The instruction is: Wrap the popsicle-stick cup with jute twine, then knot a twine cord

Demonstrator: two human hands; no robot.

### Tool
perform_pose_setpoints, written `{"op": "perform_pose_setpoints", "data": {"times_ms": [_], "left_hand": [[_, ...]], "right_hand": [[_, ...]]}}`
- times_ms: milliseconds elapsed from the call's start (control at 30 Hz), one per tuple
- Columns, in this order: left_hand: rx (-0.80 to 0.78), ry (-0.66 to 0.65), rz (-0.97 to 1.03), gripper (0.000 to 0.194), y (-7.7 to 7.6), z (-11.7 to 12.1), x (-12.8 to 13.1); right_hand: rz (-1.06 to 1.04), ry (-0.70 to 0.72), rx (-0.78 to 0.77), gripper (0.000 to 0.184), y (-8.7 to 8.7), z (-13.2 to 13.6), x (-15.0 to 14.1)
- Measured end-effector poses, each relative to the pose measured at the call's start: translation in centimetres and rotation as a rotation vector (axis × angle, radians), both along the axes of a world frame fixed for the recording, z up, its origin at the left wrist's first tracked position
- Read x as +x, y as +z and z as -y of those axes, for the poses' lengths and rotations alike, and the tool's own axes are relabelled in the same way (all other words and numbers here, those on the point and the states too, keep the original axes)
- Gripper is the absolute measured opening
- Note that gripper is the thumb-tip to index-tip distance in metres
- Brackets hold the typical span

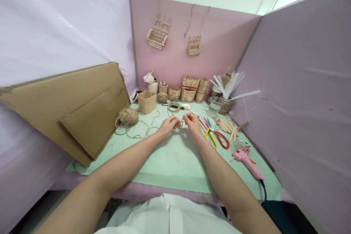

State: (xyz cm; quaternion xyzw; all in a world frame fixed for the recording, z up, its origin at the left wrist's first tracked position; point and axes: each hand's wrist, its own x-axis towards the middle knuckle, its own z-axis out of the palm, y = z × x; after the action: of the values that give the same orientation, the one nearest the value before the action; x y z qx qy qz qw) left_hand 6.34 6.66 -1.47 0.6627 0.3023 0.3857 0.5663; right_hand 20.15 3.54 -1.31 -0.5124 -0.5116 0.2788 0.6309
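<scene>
My left hand [170, 125] and my right hand [191, 121] are close together over the middle of the table. Both have their fingers pinched on a short stretch of twine [181, 123] between them. Just behind them lies a loose coil of twine [174, 106]. A ball of twine [129, 116] rests to the left, its loose strand trailing over the table toward my left hand. Behind that ball stands a wooden-stick basket [147, 102]. Red-handled scissors [221, 139] and a yellow-handled tool [211, 138] lie to the right of my right hand.
A pink glue gun [249, 162] with a black cord lies at the right edge. Wooden sticks [226, 125] and a clear cup [215, 106] are farther back. Cardboard sheets [90, 117] lean on the left. Several small baskets [188, 95] line the back wall.
</scene>
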Motion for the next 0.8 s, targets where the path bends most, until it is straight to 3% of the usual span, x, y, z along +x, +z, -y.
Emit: {"op": "perform_pose_setpoints", "data": {"times_ms": [200,400,500,633,800], "left_hand": [[-0.306,-0.025,0.206,0.029,0.3,0.0,0.1],[-0.366,-0.072,0.245,0.033,-0.3,-0.5,-0.2],[-0.237,0.05,0.231,0.027,-0.5,-0.9,-0.2],[0.103,0.271,0.096,0.018,-0.4,-0.9,-0.2],[0.332,0.308,-0.036,0.016,-0.2,-0.3,-0.4]], "right_hand": [[0.079,-0.01,0.08,0.021,-0.3,-0.1,-0.3],[0.098,0.068,0.085,0.021,0.2,0.5,-0.5],[0.159,0.042,0.068,0.018,0.3,0.8,-0.8],[0.364,-0.068,0.126,0.017,0.3,1.0,-0.9],[0.581,-0.063,0.16,0.009,0.2,1.2,-0.8]]}}
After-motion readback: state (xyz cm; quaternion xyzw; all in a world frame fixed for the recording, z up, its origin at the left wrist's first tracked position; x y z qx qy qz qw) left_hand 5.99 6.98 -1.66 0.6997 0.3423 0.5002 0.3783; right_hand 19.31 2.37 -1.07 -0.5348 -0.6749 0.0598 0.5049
